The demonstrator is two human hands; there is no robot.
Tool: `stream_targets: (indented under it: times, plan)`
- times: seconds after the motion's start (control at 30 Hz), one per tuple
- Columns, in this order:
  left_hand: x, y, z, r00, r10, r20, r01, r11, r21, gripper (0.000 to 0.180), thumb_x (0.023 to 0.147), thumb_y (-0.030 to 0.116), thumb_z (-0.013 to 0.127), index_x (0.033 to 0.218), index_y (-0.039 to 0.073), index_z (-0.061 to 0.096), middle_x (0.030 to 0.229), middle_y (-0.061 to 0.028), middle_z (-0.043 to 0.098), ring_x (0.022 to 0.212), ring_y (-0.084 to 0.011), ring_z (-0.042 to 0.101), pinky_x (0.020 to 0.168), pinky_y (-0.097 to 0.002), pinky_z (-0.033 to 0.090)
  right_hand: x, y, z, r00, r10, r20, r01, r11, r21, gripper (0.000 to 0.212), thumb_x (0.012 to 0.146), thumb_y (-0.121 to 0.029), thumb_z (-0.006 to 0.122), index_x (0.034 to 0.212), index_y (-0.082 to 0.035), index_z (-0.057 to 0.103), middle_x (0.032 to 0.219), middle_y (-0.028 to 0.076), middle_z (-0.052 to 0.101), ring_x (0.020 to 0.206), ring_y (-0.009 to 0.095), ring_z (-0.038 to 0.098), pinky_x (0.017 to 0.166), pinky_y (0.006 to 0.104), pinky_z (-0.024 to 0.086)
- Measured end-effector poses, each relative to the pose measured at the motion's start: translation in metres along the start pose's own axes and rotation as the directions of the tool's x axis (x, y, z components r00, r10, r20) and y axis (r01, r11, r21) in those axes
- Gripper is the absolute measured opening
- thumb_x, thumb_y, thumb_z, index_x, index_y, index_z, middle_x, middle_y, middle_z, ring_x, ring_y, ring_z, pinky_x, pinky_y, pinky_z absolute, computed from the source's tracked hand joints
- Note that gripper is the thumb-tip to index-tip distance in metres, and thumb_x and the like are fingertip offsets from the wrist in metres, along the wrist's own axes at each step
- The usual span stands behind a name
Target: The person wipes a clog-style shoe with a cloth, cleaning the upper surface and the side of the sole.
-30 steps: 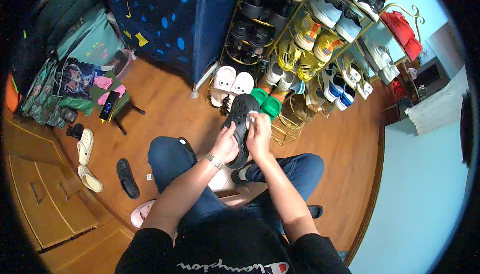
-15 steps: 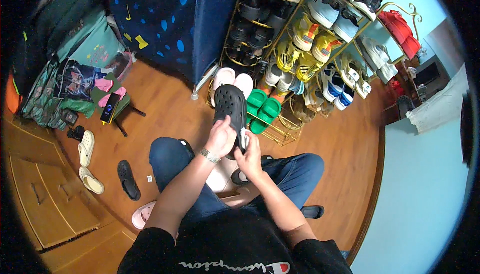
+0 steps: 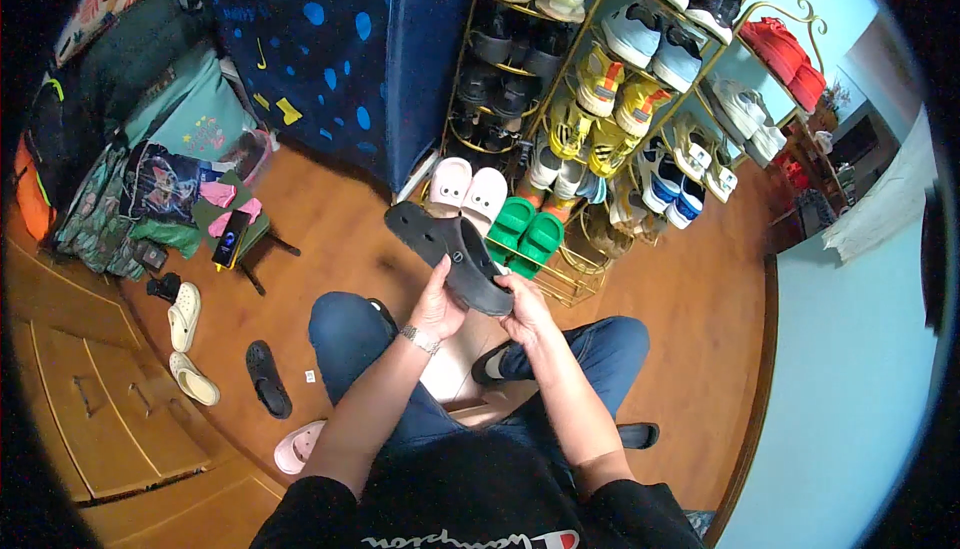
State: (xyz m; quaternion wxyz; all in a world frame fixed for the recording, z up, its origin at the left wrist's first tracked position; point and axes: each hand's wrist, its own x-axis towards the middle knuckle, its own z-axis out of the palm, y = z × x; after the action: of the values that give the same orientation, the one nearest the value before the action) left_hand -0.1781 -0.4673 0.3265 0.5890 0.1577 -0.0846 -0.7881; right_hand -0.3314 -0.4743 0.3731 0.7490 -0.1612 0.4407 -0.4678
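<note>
Between my two hands a black clog (image 3: 450,257) is held up, tilted, its toe pointing to the upper left. My left hand (image 3: 437,307) grips its near side with the thumb along the edge. At the heel end my right hand (image 3: 523,311) is closed round the rim, thumb near the opening. Just beyond the clog, on the bottom of the rack, stand a pair of pale pink clogs (image 3: 468,189) and green slides (image 3: 527,232). Another black clog (image 3: 267,379) lies on the floor to the left.
A gold shoe rack (image 3: 575,79) full of shoes rises ahead. Cream clogs (image 3: 184,317) and a pink clog (image 3: 298,447) lie at the left. A small stool (image 3: 262,239) holds a phone (image 3: 231,239). Wooden drawers (image 3: 110,399) border the left side, a pale blue wall (image 3: 850,379) the right.
The black clog has been turned: its toe swung left and down, and its side and opening now show. Both hands have shifted their hold, and the right now grips the heel.
</note>
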Motion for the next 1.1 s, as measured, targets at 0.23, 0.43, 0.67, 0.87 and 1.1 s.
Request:
stream_targets:
  times: [0.23,0.43,0.67,0.87,1.1]
  plan:
    - [0.004,0.011,-0.008,0.977,0.124,-0.172,-0.115,0.991,0.065,0.049,0.092,0.038,0.067,0.132,0.014,0.052,0.125,-0.0031,0.062,0.115,-0.0202,0.059,0.102,-0.0433,0.046,-0.002,0.025,0.003,0.793,-0.599,-0.116,0.505,0.751,-0.426,0.024,0.099,-0.026,0.061,0.085,-0.007,0.065,0.068,-0.005,0.055,0.057,0.005,0.044,0.051,0.0226,0.034]
    - [0.002,0.01,-0.003,0.919,0.208,-0.334,-0.119,0.956,0.268,0.049,0.092,0.028,0.072,0.13,0.017,0.042,0.122,-0.0038,0.057,0.109,-0.0177,0.059,0.09,-0.0403,0.051,-0.042,0.013,0.022,0.41,-0.6,0.687,0.76,-0.192,-0.621,0.021,0.087,-0.003,0.068,0.107,-0.003,0.061,0.099,0.015,0.063,0.09,0.028,0.063,0.079,0.035,0.052]
    - [-0.005,0.002,0.0,0.944,0.2,-0.263,-0.1,0.932,0.349,0.053,0.091,0.016,0.072,0.132,0.012,0.04,0.123,-0.0073,0.058,0.107,-0.0184,0.061,0.085,-0.0347,0.055,-0.052,0.045,0.023,0.43,-0.612,0.663,0.565,-0.391,-0.727,0.028,0.077,-0.001,0.069,0.103,-0.008,0.062,0.111,0.018,0.053,0.107,0.038,0.05,0.096,0.0467,0.036]
    - [0.002,0.007,-0.023,0.951,0.241,-0.195,-0.169,0.93,0.326,0.05,0.093,0.008,0.068,0.132,0.013,0.038,0.122,-0.0048,0.058,0.11,-0.0175,0.06,0.089,-0.0364,0.052,-0.027,0.03,0.048,0.367,-0.592,0.718,0.7,-0.332,-0.632,0.03,0.072,0.01,0.062,0.099,-0.003,0.059,0.1,0.016,0.059,0.096,0.037,0.055,0.084,0.0437,0.044]
    - [-0.006,0.011,-0.001,0.9,0.362,-0.241,-0.278,0.905,0.323,0.062,0.082,-0.004,0.07,0.127,0.01,0.03,0.128,-0.0096,0.051,0.115,-0.0195,0.057,0.098,-0.039,0.05,-0.022,0.036,0.03,0.389,-0.715,0.581,0.609,-0.274,-0.745,0.03,0.072,0.011,0.063,0.099,-0.001,0.059,0.098,0.019,0.058,0.094,0.039,0.055,0.084,0.0453,0.046]
